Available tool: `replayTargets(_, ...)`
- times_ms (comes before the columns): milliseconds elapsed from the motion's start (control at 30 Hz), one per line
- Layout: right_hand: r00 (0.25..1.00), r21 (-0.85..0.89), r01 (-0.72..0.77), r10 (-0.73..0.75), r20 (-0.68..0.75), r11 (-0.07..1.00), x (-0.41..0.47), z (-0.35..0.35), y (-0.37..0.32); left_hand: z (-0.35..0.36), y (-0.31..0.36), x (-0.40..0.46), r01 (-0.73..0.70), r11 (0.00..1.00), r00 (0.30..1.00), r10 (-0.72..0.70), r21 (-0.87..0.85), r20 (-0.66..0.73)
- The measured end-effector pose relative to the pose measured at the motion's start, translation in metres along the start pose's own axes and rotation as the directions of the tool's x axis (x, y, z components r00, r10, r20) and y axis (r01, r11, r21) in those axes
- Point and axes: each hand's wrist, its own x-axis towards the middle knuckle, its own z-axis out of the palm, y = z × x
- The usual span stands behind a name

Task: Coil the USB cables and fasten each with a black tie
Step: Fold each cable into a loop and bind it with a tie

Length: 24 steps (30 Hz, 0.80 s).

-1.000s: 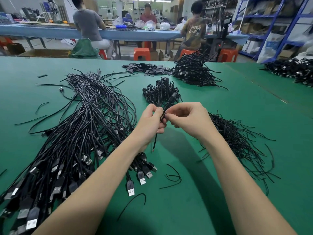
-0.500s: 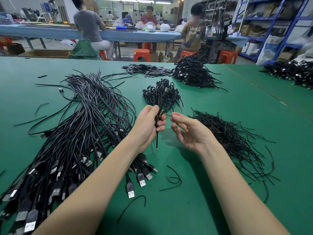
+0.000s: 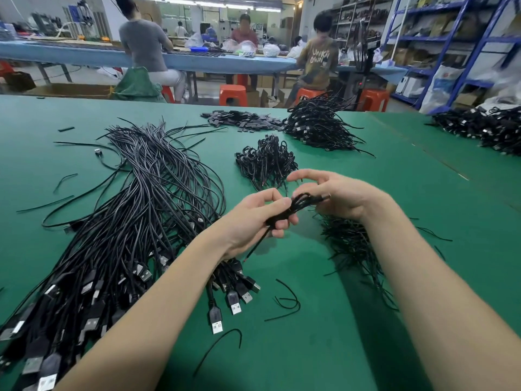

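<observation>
Left hand [image 3: 253, 218] grips coiled cable [image 3: 293, 207]; right hand [image 3: 338, 196] apparently pinches it (blurred).

Both bare forearms reach forward, hands close together above the table. The left hand [image 3: 253, 218] is curled, fingers and thumb pinched tight — palm turned inward. The right hand [image 3: 335, 194] sits just beside it, fingers bent and spread — index finger arched highest.
</observation>
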Motion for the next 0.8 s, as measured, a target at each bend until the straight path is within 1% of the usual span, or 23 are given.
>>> replayTargets(33,0.999,-0.134,0.013,-0.006,0.050,0.991,-0.001,-0.003,-0.012,0.000,-0.001,0.001,-0.003,0.999,1.000,0.002,0.034,0.010)
replayTargets(67,0.997,-0.279,0.028,-0.005,0.082,0.960,-0.003,-0.003,-0.023,0.000,-0.002,0.001,-0.004,0.997,1.000,0.003,0.077,0.010)
replayTargets(133,0.996,-0.520,0.072,-0.039,0.075,0.851,-0.004,0.004,-0.040,0.001,-0.006,0.003,-0.004,0.989,0.999,0.008,0.146,-0.033)
replayTargets(167,0.995,-0.584,0.100,-0.088,0.050,0.806,-0.004,0.009,-0.045,0.001,-0.008,0.004,-0.010,0.987,0.997,0.022,0.161,-0.075)
replayTargets(233,0.978,-0.638,0.160,-0.211,-0.003,0.754,-0.005,0.019,-0.048,0.001,-0.010,0.006,-0.031,0.988,0.983,0.058,0.151,-0.174)
replayTargets(300,0.936,-0.682,0.238,-0.351,-0.029,0.691,-0.007,0.028,-0.044,-0.002,-0.009,0.007,-0.055,0.996,0.966,0.071,0.072,-0.249)
replayTargets(367,0.872,-0.696,0.329,-0.488,-0.035,0.638,-0.011,0.036,-0.037,-0.005,-0.007,0.009,-0.088,0.996,0.952,0.077,-0.025,-0.296)
replayTargets(400,0.843,-0.690,0.368,-0.537,-0.037,0.624,-0.013,0.038,-0.033,-0.006,-0.006,0.009,-0.107,0.993,0.947,0.091,-0.038,-0.309)
replayTargets(433,0.821,-0.683,0.394,-0.569,-0.039,0.616,-0.016,0.040,-0.030,-0.008,-0.005,0.009,-0.125,0.992,0.942,0.115,-0.013,-0.316)
replayTargets(500,0.813,-0.679,0.401,-0.581,-0.047,0.615,-0.020,0.040,-0.023,-0.011,-0.006,0.009,-0.168,0.978,0.922,0.199,0.120,-0.331)
replayTargets(533,0.829,-0.667,0.384,-0.556,-0.055,0.639,-0.023,0.039,-0.020,-0.013,-0.008,0.008,-0.190,0.958,0.904,0.257,0.217,-0.343)
replayTargets(600,0.878,-0.596,0.327,-0.469,-0.096,0.733,-0.026,0.038,-0.016,-0.015,-0.011,0.008,-0.216,0.878,0.849,0.385,0.426,-0.363)
replayTargets(633,0.888,-0.558,0.295,-0.437,-0.139,0.776,-0.026,0.040,-0.013,-0.015,-0.014,0.007,-0.222,0.830,0.819,0.443,0.511,-0.364)
replayTargets(667,0.882,-0.528,0.270,-0.427,-0.199,0.805,-0.026,0.042,-0.010,-0.014,-0.016,0.008,-0.232,0.787,0.792,0.494,0.572,-0.358)
replayTargets(733,0.843,-0.493,0.243,-0.434,-0.320,0.835,-0.023,0.048,-0.007,-0.010,-0.019,0.008,-0.260,0.705,0.742,0.583,0.660,-0.331)
replayTargets(800,0.811,-0.446,0.231,-0.424,-0.403,0.865,-0.021,0.054,-0.005,-0.007,-0.020,0.008,-0.278,0.636,0.700,0.647,0.720,-0.301)
